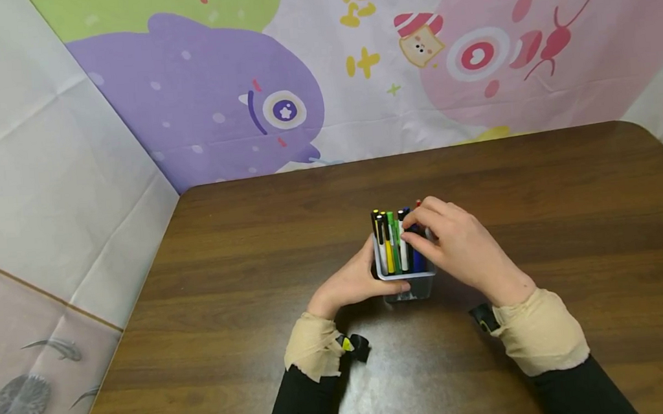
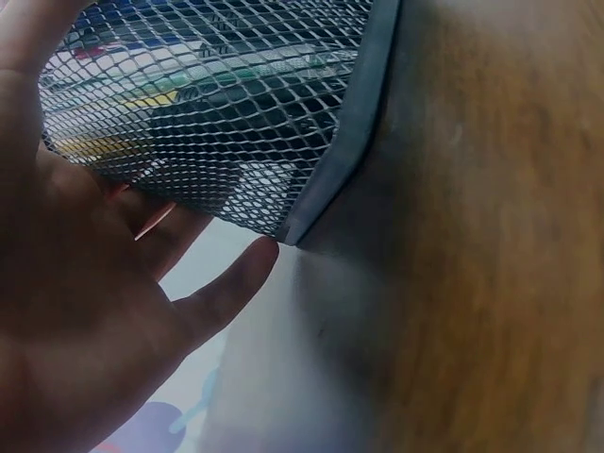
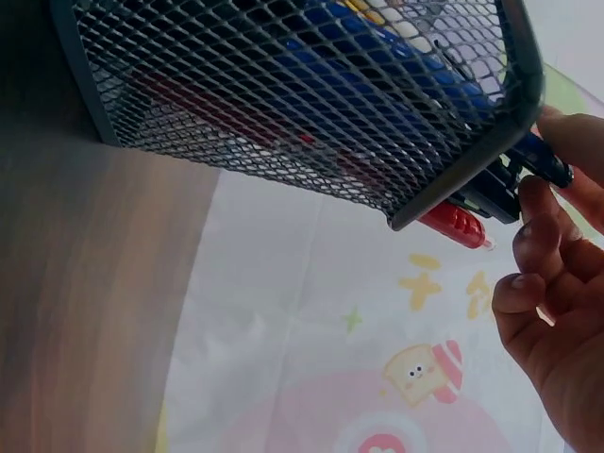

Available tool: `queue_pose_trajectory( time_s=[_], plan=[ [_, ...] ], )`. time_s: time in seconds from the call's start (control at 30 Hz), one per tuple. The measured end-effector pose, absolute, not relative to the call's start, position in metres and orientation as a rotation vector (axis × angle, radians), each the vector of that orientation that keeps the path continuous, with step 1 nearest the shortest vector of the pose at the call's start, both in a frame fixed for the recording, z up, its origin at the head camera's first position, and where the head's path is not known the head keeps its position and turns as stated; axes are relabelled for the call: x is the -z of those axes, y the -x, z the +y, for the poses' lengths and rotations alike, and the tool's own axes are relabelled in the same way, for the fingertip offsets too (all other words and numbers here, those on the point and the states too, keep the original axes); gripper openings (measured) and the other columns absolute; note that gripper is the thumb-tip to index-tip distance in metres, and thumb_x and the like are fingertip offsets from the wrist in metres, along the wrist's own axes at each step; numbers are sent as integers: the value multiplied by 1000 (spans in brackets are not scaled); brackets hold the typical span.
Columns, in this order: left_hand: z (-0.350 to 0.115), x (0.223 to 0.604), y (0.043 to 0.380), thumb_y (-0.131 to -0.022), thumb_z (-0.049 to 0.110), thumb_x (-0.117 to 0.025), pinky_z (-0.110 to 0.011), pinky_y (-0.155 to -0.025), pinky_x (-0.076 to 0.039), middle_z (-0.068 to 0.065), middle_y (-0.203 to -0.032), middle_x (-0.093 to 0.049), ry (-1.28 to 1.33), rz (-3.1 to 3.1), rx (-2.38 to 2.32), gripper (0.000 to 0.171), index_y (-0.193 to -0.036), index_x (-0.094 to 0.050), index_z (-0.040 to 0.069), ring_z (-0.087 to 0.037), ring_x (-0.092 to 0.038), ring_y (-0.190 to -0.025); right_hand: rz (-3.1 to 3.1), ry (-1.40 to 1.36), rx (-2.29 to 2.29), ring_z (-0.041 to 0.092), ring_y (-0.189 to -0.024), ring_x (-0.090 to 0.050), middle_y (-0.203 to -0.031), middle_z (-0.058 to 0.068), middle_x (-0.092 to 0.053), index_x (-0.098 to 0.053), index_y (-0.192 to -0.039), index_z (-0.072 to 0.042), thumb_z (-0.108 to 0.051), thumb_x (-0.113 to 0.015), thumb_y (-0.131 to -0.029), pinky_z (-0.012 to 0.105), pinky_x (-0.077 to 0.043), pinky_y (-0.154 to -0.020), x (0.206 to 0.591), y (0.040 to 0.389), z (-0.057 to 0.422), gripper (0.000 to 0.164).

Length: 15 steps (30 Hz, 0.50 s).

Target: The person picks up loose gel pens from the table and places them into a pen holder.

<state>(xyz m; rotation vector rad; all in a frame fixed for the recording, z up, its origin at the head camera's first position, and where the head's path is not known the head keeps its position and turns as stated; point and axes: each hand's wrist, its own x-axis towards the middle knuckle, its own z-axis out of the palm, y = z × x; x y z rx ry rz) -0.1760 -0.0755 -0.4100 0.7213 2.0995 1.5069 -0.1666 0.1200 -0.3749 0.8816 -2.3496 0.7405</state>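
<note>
A dark wire-mesh pen holder [image 1: 409, 286] stands upright on the table, filled with several pens and markers [image 1: 391, 244] in black, yellow, green, white and blue. My left hand [image 1: 353, 278] grips it from the left, thumb along the near face and fingers round the far side. In the left wrist view the mesh wall [image 2: 255, 104] lies against that hand. Over the holder's right rim, my right hand [image 1: 457, 239] pinches the top of a dark blue pen [image 3: 547, 159] between thumb and finger. Beside it a red pen [image 3: 455, 225] sticks out above the rim.
The brown wooden table [image 1: 242, 259] spreads around the holder on all sides. Behind its far edge hangs a cartoon-printed cloth [image 1: 360, 127], and a pale cloth wall [image 1: 56, 124] rises on the left.
</note>
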Motion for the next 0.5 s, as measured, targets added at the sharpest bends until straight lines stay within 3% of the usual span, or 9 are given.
queue_pose_trajectory(
  time_s=[0.2, 0.33, 0.5],
  plan=[
    [-77, 430, 186, -75, 17, -75, -26, -89, -42, -5, -122, -51, -730, 2198, -1459, 86, -138, -17, 21, -10, -54, -103, -2335, -846, -785, 10, -69, -48, -82, -1, -54, -62, -91, -9, -17, -66, -83, 28, -41, -59, 372, 168, 124, 12],
    [-81, 426, 186, -71, 22, -79, -28, -94, -39, -4, -124, -46, -721, 2236, -1414, 88, -134, -18, 19, -11, -49, -108, -2311, -763, -822, 15, -72, -53, -85, 2, -60, -62, -91, -7, -12, -58, -89, 33, -42, -66, 373, 170, 126, 8],
    [-93, 408, 180, -74, 15, -73, -37, -104, -29, -11, -139, -28, -713, 2384, -1200, 87, -137, -14, 11, -19, -30, -129, -2279, -576, -865, 19, -72, -52, -84, 7, -61, -63, -92, -3, -5, -49, -90, 36, -40, -70, 372, 169, 129, 14]
  ],
)
